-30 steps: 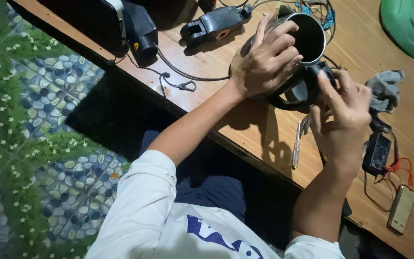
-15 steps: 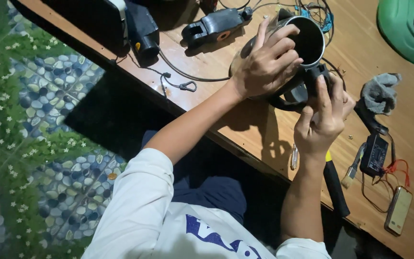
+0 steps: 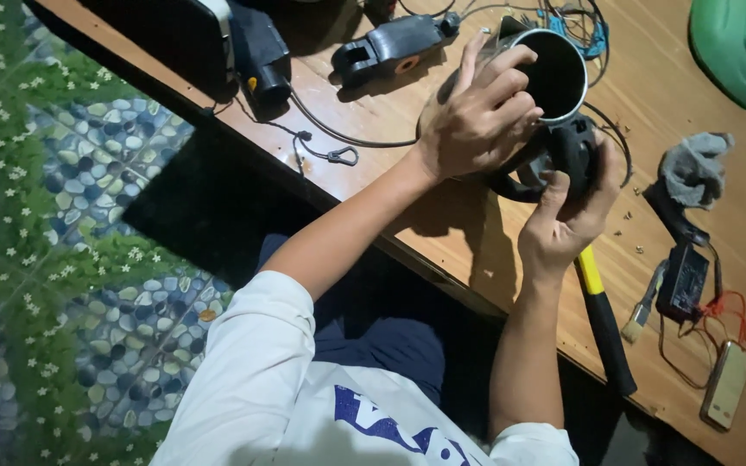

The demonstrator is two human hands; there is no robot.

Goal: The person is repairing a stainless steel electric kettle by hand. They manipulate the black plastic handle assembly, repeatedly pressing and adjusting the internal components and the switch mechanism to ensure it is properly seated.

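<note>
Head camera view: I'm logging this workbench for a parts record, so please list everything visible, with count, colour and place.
Metal cylinder: one, silvery with dark inside, held above bench.
Black housing: one, under the cylinder.
Wooden bench: one, brown, diagonal across frame.
Hammer: one, yellow and black handle, near bench edge.
Grey rag: one, right side.
Brush: one, small, beside hammer.
Black adapter: one, with red wires.
Phone: one, pale, far right.
Green case: one, top right.
Black tool: one, top centre.
Left hand: grips cylinder.
Right hand: holds housing.
</note>
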